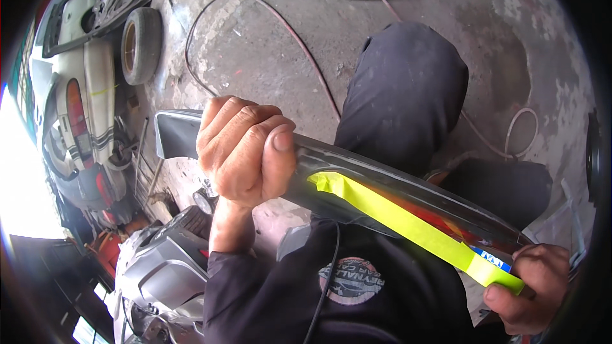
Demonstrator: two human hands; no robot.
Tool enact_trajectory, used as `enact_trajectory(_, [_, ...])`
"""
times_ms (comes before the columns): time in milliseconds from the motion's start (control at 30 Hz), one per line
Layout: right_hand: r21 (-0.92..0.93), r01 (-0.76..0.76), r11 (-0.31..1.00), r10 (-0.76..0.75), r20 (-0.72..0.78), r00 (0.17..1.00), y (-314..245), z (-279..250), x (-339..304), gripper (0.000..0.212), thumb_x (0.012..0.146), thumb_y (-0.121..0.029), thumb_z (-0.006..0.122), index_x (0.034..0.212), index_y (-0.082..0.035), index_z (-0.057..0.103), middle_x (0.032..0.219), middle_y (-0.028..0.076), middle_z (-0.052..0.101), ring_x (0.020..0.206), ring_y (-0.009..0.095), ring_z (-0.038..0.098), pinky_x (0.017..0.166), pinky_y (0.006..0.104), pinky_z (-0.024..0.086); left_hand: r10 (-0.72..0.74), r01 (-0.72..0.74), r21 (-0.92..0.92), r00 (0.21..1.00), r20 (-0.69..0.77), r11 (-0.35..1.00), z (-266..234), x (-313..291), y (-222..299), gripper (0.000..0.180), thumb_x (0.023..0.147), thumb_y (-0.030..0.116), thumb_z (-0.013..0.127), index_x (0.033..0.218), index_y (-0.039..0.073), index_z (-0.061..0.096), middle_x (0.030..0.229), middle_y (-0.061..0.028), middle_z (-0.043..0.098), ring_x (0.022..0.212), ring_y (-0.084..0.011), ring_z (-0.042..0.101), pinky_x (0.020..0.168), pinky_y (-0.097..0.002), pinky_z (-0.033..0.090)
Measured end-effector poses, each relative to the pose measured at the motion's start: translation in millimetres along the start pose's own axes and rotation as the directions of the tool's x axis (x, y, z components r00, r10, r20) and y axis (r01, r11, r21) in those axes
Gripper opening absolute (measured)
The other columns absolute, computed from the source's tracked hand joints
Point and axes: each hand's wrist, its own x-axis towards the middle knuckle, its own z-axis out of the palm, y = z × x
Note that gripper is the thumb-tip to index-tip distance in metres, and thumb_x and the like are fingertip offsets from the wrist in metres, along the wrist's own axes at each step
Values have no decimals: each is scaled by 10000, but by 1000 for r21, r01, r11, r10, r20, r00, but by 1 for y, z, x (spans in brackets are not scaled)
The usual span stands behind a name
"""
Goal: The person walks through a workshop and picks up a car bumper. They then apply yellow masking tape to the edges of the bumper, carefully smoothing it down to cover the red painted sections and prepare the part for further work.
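From here I can't see the stretch of dark panel (363,175) under the left hand (245,150), whose fingers cover it near one end. The right hand (532,286) hides the panel's other tip, and the forearm behind it drops out of view at lower right. Yellow tape (408,224) masks part of a red-orange patch (433,215), so I can't make out its full shape. A hose (280,16) disappears behind the trouser leg (401,89). White glare (25,178) swallows the far left, and something dark (593,159) at the right rim is too cropped to name.
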Motion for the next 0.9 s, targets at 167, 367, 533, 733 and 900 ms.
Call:
enact_trajectory(167, [8, 13, 1000, -13, 64, 998, -21, 1, -8, 385, 908, -136, 805, 1268, -175, 676, 1047, 100, 642, 898, 302, 700, 740, 409, 609, 17, -17, 13, 999, -38, 1000, -8, -7, 12, 149, 884, 62, 669, 755, -8, 699, 692, -122, 682, 593, -245, 644, 617, -363, 450])
enact_trajectory(367, [-74, -84, 994, 73, -138, 988, -54, 27, -6, 432, 890, -183, 828, 1285, -234, 662, 969, 69, 628, 788, 212, 645, 737, 362, 552, 23, -24, -15, 999, -47, 1000, -16, -18, 8, 148, 883, 70, 662, 766, -14, 698, 709, -138, 690, 595, -259, 639, 633, -375, 458])
enact_trajectory(533, [103, 35, 994, -44, 83, 996, -52, 10, -18, 370, 884, -86, 786, 1239, -144, 699, 1024, 162, 644, 890, 352, 729, 737, 471, 648, 60, -61, -4, 991, -116, 998, -21, -25, 23, 198, 900, 97, 640, 764, -35, 698, 708, -153, 691, 603, -270, 644, 650, -375, 477])
enact_trajectory(733, [60, 56, 997, -65, 163, 985, -74, 6, -9, 356, 905, -119, 775, 1255, -152, 720, 1020, 142, 641, 867, 340, 719, 741, 466, 653, 69, -72, -17, 985, -159, 997, -23, -32, 24, 209, 907, 86, 626, 764, -49, 697, 706, -159, 693, 614, -274, 655, 653, -374, 482])
enact_trajectory(900, [-10, 77, 997, -75, 117, 990, -85, 15, -11, 365, 888, -107, 790, 1245, -143, 728, 1005, 126, 641, 836, 315, 705, 728, 457, 647, 66, -70, -16, 980, -187, 997, -22, -36, 24, 204, 917, 71, 626, 761, -39, 701, 708, -151, 694, 618, -271, 651, 652, -368, 476])
